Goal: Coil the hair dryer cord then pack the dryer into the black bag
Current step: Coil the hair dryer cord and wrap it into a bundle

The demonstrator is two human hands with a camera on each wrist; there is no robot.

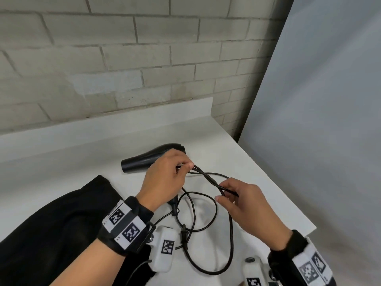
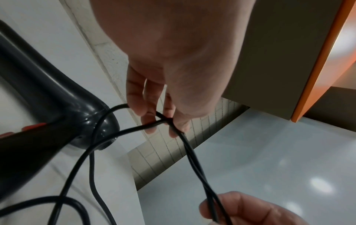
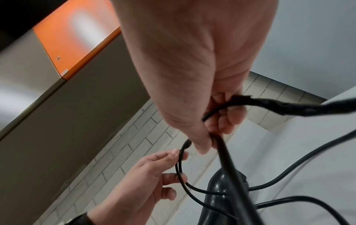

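A black hair dryer [image 1: 152,156] lies on the white counter [image 1: 72,153], its nozzle pointing left. Its black cord [image 1: 231,230] runs in loose loops across the counter toward me. My left hand [image 1: 165,180] hovers just in front of the dryer and pinches two crossed strands of cord [image 2: 167,121] between thumb and fingers. My right hand [image 1: 245,201], a little to the right and nearer me, grips the same strands [image 3: 215,137] where they cross. The black bag [image 1: 51,230] lies flat on the counter at the lower left. The dryer's body [image 2: 48,99] also fills the left of the left wrist view.
A grey brick wall [image 1: 123,58] backs the counter. The counter's right edge [image 1: 276,195] drops off to a pale floor [image 1: 319,120]. An orange-edged cabinet [image 2: 318,60] hangs above in the wrist views.
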